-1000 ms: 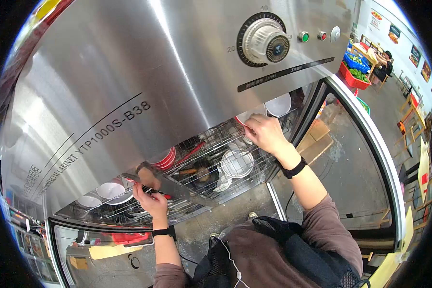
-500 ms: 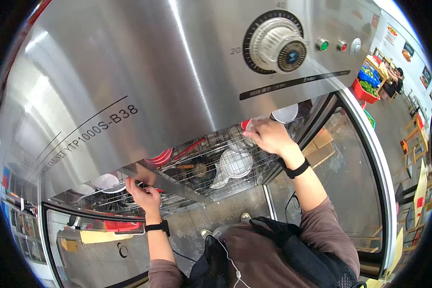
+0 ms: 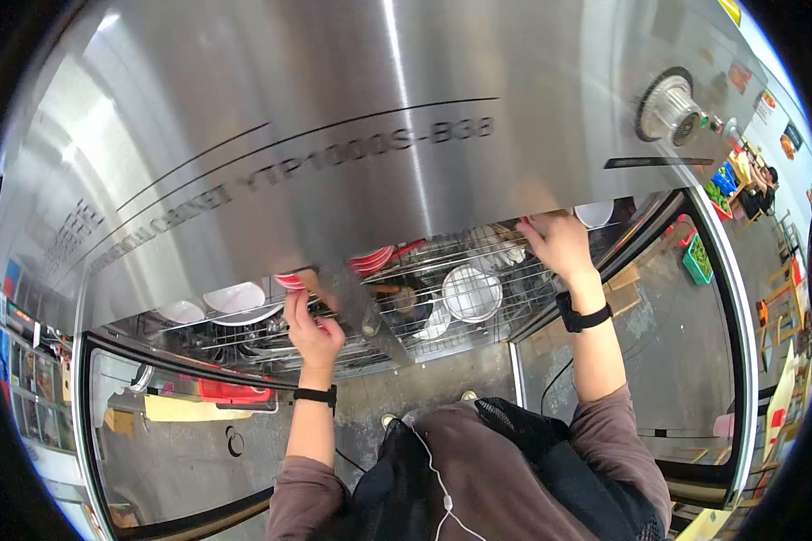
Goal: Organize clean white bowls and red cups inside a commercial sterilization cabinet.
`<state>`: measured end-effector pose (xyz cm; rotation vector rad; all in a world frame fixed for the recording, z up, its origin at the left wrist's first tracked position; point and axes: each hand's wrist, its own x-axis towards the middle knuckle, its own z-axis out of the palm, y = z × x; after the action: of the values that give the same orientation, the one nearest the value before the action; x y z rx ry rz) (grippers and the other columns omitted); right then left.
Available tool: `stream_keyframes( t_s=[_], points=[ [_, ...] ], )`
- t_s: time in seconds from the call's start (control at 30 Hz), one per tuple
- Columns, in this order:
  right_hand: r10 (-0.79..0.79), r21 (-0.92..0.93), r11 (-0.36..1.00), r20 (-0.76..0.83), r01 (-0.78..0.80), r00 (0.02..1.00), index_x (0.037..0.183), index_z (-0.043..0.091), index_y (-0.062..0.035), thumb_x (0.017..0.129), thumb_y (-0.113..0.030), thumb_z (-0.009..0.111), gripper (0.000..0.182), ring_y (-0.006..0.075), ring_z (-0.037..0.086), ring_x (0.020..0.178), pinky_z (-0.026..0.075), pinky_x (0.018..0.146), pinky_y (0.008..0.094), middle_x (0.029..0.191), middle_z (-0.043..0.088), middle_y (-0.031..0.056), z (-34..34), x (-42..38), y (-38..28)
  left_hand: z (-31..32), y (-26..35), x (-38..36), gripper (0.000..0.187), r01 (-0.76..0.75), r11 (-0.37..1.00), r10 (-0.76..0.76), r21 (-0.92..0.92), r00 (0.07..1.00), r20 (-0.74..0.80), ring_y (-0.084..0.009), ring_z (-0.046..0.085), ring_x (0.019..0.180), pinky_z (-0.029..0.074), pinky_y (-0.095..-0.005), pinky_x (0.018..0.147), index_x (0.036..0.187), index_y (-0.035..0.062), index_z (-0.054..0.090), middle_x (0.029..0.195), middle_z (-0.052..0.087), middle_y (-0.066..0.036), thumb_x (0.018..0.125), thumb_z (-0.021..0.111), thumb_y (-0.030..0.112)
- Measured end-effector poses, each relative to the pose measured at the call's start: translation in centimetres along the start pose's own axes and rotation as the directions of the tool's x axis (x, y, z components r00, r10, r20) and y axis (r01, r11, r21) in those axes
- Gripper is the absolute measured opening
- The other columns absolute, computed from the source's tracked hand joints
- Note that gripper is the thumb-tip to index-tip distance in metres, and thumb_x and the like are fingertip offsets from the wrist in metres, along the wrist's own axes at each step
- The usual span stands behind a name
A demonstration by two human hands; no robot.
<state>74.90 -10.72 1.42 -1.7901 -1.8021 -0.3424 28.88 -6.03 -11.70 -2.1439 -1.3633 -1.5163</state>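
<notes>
Inside the steel dish cabinet (image 3: 334, 81), just below its front panel, both my hands are at the wire rack (image 3: 424, 259). My left hand (image 3: 314, 335) has its fingers closed at the edge of a red-and-white bowl (image 3: 288, 281). My right hand (image 3: 561, 245) is bent over the rack's right part, its fingers curled on a red piece of dishware (image 3: 526, 220); the panel and the hand hide most of it. Between the hands sit stacked red bowls (image 3: 371, 261). White bowls (image 3: 235, 298) stand left of my left hand, and another white bowl (image 3: 595, 213) is right of my right hand.
On the lower rack lies a white plate (image 3: 472, 294). Glass doors stand open at left (image 3: 180, 451) and right (image 3: 677, 361). A timer knob (image 3: 669, 110) is on the panel. A green basket (image 3: 697, 261) and a seated person (image 3: 765, 189) are off right.
My view has swung, so the panel lettering and knob sit further right. A red-and-white bowl now shows at my left fingertips. My right hand stays at the rack's right part.
</notes>
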Motion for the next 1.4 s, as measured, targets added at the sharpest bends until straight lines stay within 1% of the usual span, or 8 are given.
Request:
stream_keyframes(
  t_s=[0.17, 0.33, 0.47, 0.67, 0.97, 1.13, 1.2, 1.4],
  points=[
    [-0.018, 0.140, 0.989, -0.208, 0.048, 0.978, 0.093, 0.078, -0.0056, 0.085, -0.021, 0.080, 0.017, 0.0357, 0.072, 0.091, 0.058, 0.077, 0.0442, 0.096, 0.077, 0.0132, -0.4, 0.8, -7.0, -0.2, -0.8, -0.1, 0.072, 0.002, 0.992, 0.003, -0.128, 0.999, 0.035, -0.0466, 0.055, 0.129, 0.052, -0.0473, 0.099, 0.146, -0.0018, 0.050, 0.142, 0.053, -0.027, 0.074, 0.056, -0.008],
    [-0.345, 0.348, 0.887, 0.063, 0.303, 0.936, 0.118, 0.073, -0.0056, 0.091, -0.020, 0.069, 0.031, 0.0392, 0.072, 0.102, 0.058, 0.088, 0.0479, 0.116, 0.075, 0.0171, 0.5, 2.7, -17.3, -0.7, -0.9, 0.2, 0.073, -0.029, 0.990, 0.038, -0.141, 0.997, 0.060, -0.0474, 0.054, 0.129, 0.051, -0.0496, 0.103, 0.147, -0.0021, 0.050, 0.142, 0.054, -0.027, 0.074, 0.055, -0.007],
    [-0.395, 0.256, 0.908, 0.269, 0.330, 0.878, 0.110, 0.075, -0.0051, 0.089, -0.017, 0.064, 0.027, 0.0395, 0.071, 0.100, 0.057, 0.086, 0.0507, 0.104, 0.076, 0.0174, 2.5, 4.2, -20.8, -2.0, -0.6, 0.8, 0.074, -0.037, 0.983, 0.058, -0.178, 0.992, 0.113, -0.0474, 0.057, 0.126, 0.054, -0.0481, 0.100, 0.147, -0.0016, 0.051, 0.144, 0.053, -0.027, 0.073, 0.054, -0.006],
    [-0.439, 0.200, 0.896, 0.256, 0.398, 0.861, 0.102, 0.079, -0.0081, 0.087, -0.022, 0.069, 0.022, 0.0390, 0.072, 0.090, 0.057, 0.080, 0.0506, 0.085, 0.076, 0.0144, 5.4, 5.2, -20.0, -3.0, -0.5, 1.3, 0.075, -0.038, 0.983, 0.064, -0.179, 0.987, 0.144, -0.0450, 0.061, 0.124, 0.058, -0.0471, 0.095, 0.147, -0.0009, 0.052, 0.143, 0.055, -0.025, 0.072, 0.058, -0.005],
    [-0.396, 0.214, 0.877, -0.180, 0.429, 0.900, 0.100, 0.078, -0.0090, 0.084, -0.018, 0.077, 0.019, 0.0345, 0.072, 0.088, 0.057, 0.075, 0.0465, 0.093, 0.076, 0.0099, 0.9, 3.1, -18.2, -2.3, -0.2, 1.0, 0.072, -0.005, 0.985, 0.027, -0.172, 0.992, 0.124, -0.0471, 0.055, 0.128, 0.051, -0.0488, 0.104, 0.146, -0.0019, 0.051, 0.142, 0.054, -0.027, 0.074, 0.055, -0.007],
    [-0.215, 0.019, 0.975, -0.119, 0.219, 0.969, 0.096, 0.076, -0.0084, 0.082, -0.013, 0.074, 0.015, 0.0353, 0.071, 0.085, 0.057, 0.074, 0.0463, 0.092, 0.074, 0.0132, 0.8, 2.1, -10.9, -1.6, 0.3, 0.9, 0.070, -0.001, 0.991, 0.011, -0.135, 0.997, 0.073, -0.0478, 0.056, 0.127, 0.050, -0.0477, 0.102, 0.144, -0.0024, 0.052, 0.140, 0.056, -0.027, 0.074, 0.054, -0.008],
    [-0.162, 0.015, 0.986, -0.073, 0.163, 0.984, 0.096, 0.076, -0.0089, 0.081, -0.014, 0.074, 0.016, 0.0355, 0.071, 0.084, 0.058, 0.074, 0.0467, 0.093, 0.074, 0.0134, 1.4, 2.1, -8.9, -1.3, 0.6, 0.9, 0.070, -0.012, 0.995, 0.016, -0.094, 0.999, 0.042, -0.0461, 0.057, 0.123, 0.052, -0.0447, 0.093, 0.144, -0.0026, 0.052, 0.141, 0.055, -0.026, 0.074, 0.053, -0.008],
    [-0.142, 0.099, 0.984, -0.067, 0.149, 0.988, 0.093, 0.078, -0.0102, 0.077, -0.016, 0.079, 0.017, 0.0360, 0.070, 0.081, 0.057, 0.073, 0.0478, 0.084, 0.073, 0.0101, 4.0, 2.5, -5.5, -0.6, 1.7, 0.5, 0.069, 0.097, 0.994, -0.096, -0.052, 0.995, 0.022, -0.0494, 0.055, 0.127, 0.051, -0.0509, 0.103, 0.141, -0.0042, 0.052, 0.140, 0.054, -0.028, 0.073, 0.054, -0.006]
  ],
)
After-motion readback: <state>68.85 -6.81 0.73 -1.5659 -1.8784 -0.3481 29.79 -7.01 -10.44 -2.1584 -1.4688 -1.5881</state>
